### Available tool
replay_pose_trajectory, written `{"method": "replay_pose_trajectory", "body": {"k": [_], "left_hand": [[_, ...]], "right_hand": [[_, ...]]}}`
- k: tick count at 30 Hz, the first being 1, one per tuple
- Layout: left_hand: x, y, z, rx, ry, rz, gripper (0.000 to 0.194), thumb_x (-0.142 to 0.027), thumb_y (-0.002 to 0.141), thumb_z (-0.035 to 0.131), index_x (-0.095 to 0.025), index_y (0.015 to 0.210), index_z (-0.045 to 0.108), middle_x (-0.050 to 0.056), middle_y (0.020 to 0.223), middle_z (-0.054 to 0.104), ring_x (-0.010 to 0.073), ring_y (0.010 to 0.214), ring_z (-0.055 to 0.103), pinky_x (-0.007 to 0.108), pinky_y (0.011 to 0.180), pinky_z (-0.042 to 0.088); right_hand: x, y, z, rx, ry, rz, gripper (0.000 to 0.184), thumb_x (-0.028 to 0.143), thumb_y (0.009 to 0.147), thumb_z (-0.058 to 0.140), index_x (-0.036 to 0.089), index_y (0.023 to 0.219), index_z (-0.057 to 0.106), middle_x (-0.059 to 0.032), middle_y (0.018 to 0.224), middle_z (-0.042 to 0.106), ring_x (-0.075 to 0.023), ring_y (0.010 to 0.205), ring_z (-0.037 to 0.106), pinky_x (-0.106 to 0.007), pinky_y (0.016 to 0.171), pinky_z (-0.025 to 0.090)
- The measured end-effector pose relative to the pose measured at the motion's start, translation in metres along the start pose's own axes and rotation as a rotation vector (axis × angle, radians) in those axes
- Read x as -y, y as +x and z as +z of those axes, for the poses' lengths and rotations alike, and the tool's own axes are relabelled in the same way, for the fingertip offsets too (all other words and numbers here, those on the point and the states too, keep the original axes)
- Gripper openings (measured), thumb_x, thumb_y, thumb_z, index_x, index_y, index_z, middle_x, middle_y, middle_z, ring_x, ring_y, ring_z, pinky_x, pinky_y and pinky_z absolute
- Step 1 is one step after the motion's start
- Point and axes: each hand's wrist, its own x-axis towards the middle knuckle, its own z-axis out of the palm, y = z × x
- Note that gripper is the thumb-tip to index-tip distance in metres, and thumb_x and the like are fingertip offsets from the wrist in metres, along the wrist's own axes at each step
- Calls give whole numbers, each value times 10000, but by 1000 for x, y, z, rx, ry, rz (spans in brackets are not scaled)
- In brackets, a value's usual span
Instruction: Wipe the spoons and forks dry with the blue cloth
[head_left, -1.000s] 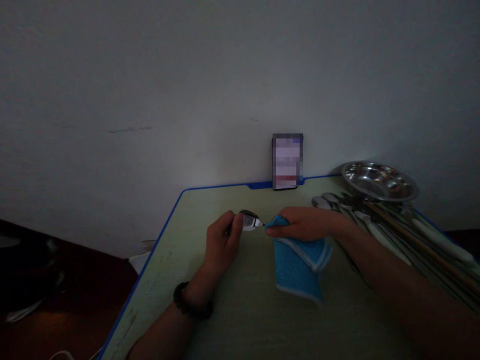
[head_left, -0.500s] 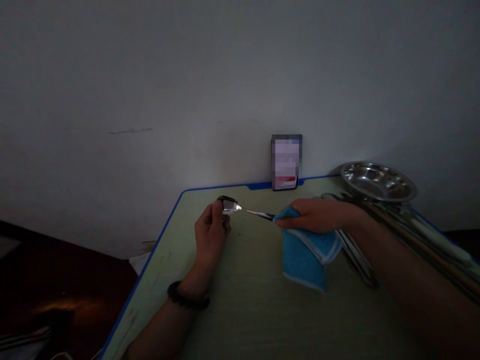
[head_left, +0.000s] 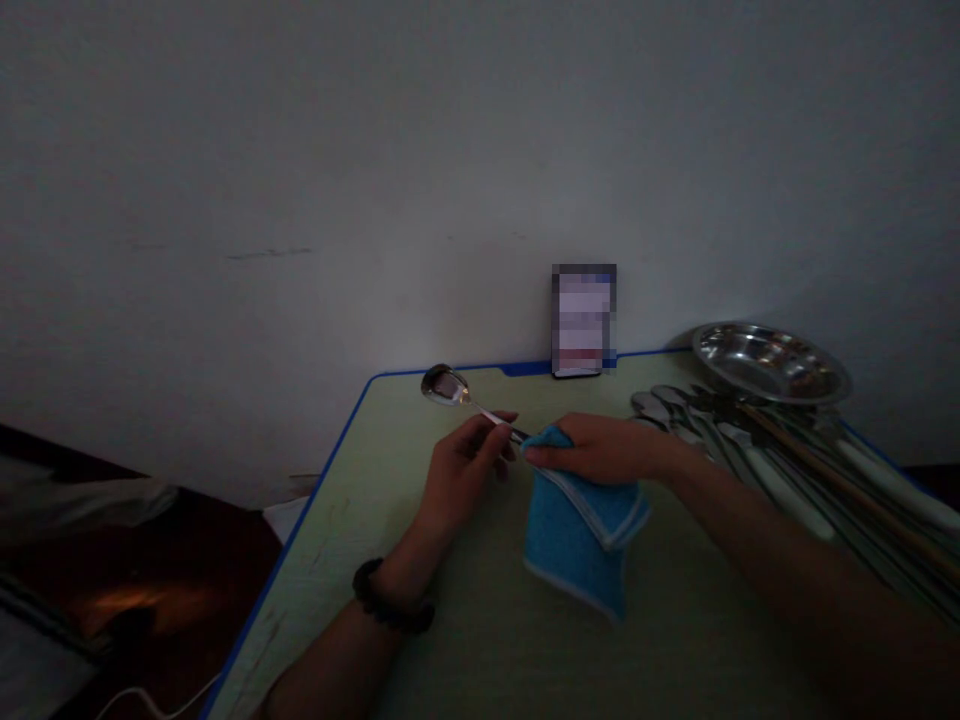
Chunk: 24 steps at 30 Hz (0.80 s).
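A shiny metal spoon (head_left: 445,385) is held above the table, its bowl pointing to the far left. My left hand (head_left: 466,468) is closed around the middle of the spoon's handle, thumb on top. A blue cloth (head_left: 577,540) with pale edging hangs from my right hand (head_left: 592,445), which is closed on it. The cloth is pinched around the end of the spoon's handle, so that end is hidden. A dark beaded bracelet (head_left: 390,600) circles my left wrist.
A phone (head_left: 583,320) leans upright against the wall at the table's back edge. Spoons and other long utensils (head_left: 750,450) lie in a pile at the right, partly behind my right arm. A steel bowl (head_left: 772,362) rests behind them. The light green table (head_left: 352,480) has a blue rim.
My left hand has shifted from the spoon's bowl to its handle, leaving the bowl uncovered. My right hand and the cloth have moved a little left, closer to the left hand.
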Motion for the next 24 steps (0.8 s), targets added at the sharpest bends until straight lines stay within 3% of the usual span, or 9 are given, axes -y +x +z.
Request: {"method": "replay_pose_trajectory", "body": {"k": [4,10,14,18,21,24], "left_hand": [[1,-2,2,-29,71,31,199,-310,793,559,-155,851,670,-13,639,595,113,627,541,206,613,426],[13,7,-10,-149,18,33,255,-370,843,473,-152,784,591,1,683,606,120,649,551,221,631,424],[10,5,-8,-72,-67,-3,247,-378,868,413,-172,752,484,3,646,634,132,597,585,252,617,457],[2,-3,0,61,-1,-35,221,-350,893,365,-191,755,434,-71,453,510,85,379,449,179,410,358],[0,-7,1,68,72,-34,224,-330,896,351,-192,743,438,-89,399,441,70,337,378,161,369,301],[1,-9,-1,72,127,-35,240,-334,890,359,-189,719,446,-88,394,427,68,345,370,161,379,295]], "right_hand": [[3,4,8,-15,10,-12,438,489,836,361,177,528,370,38,496,408,-73,455,413,-209,465,306],[-3,2,3,22,-13,6,424,507,813,396,176,550,429,12,537,482,-99,497,472,-222,472,326],[-12,-5,-9,-78,63,120,461,584,766,435,179,547,463,-3,548,514,-118,491,494,-234,448,349],[-21,-11,-20,-278,337,196,441,617,731,473,196,669,589,-32,626,597,-157,540,542,-286,504,441],[-23,-12,-24,-385,682,154,436,612,754,454,237,869,644,-53,812,667,-206,720,611,-361,703,496],[-22,-8,-24,-443,971,119,474,627,767,418,283,1033,608,-45,999,658,-229,909,605,-414,853,458]]}}
